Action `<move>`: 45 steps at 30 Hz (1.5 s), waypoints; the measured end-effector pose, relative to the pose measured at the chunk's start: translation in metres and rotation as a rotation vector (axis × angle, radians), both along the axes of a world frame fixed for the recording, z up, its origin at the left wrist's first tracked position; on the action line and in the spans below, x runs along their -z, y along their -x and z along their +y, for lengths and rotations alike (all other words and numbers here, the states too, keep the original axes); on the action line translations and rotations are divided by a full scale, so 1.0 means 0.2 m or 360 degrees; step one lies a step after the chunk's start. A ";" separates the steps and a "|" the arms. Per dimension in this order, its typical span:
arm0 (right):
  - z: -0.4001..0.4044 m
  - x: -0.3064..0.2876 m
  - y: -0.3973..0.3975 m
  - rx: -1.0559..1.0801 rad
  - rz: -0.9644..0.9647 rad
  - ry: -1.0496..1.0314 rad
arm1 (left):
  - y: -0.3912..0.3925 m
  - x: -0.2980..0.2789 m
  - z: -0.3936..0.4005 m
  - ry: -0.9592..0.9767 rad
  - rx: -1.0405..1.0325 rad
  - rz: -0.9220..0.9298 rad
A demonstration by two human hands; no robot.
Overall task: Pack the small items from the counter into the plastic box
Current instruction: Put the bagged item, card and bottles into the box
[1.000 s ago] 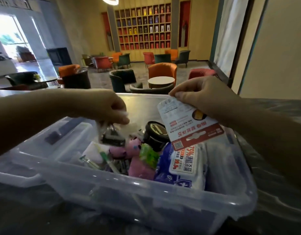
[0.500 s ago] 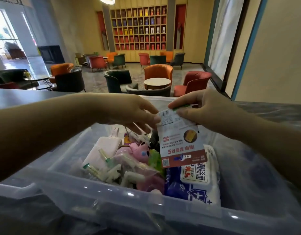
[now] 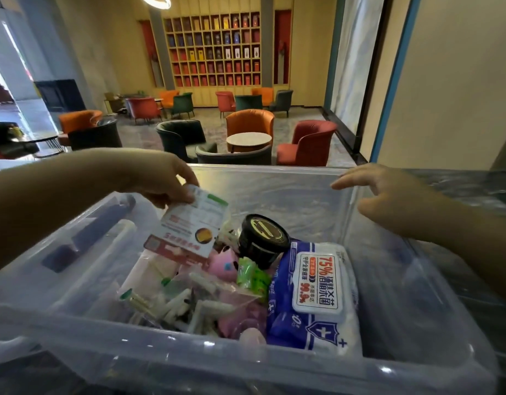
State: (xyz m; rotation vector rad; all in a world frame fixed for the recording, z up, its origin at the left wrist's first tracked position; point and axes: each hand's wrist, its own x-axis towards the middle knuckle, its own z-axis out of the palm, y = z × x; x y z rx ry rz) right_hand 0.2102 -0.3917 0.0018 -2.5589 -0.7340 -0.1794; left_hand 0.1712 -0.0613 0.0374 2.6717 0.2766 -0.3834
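Packet (image 3: 189, 223) has switched over: left hand (image 3: 157, 178) now pinches it above the plastic box (image 3: 274, 363); right hand (image 3: 388, 201), at three o'clock, spreads empty.

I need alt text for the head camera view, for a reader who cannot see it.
A person's left hand holds a white and red printed card packet over a clear plastic storage box, while the open right hand hovers at the box's right wall. Inside lie a blue and white wipes pack, a round black jar and pink items.
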 end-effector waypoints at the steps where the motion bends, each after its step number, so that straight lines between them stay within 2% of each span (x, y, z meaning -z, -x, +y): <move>1: -0.01 0.01 0.00 0.0011 0.0018 -0.0047 | -0.01 0.05 0.03 -0.0041 -0.0030 0.0016; 6: -0.01 0.02 -0.01 0.0000 0.0026 -0.0162 | -0.05 0.18 0.05 -0.0214 -0.0067 0.0076; 10: -0.04 0.01 0.02 -0.0058 0.0032 -0.0183 | -0.06 0.08 -0.03 -0.0613 0.0154 -0.0244; 15: -0.22 0.00 0.06 -0.0046 -0.0012 -0.0412 | -0.12 -0.07 -0.38 -0.0572 0.0394 -0.0746; 19: -0.53 0.05 0.02 0.0166 -0.0079 -0.0485 | -0.24 -0.08 -0.77 -0.0468 0.0616 -0.0926; 28: -1.48 0.25 -0.10 0.0807 0.0007 -0.0381 | -0.62 -0.03 -1.79 -0.0396 0.1054 -0.0829; 32: -1.94 0.32 -0.17 0.0999 0.0025 -0.0311 | -0.79 0.03 -2.24 -0.0353 0.1139 -0.0717; 41: -2.88 0.44 -0.45 0.1162 0.0145 -0.0224 | -1.24 0.29 -3.18 -0.0373 0.1157 -0.0619; 45: -3.17 0.49 -0.59 0.1239 0.0153 -0.0248 | -1.44 0.43 -3.49 -0.0296 0.1123 -0.0585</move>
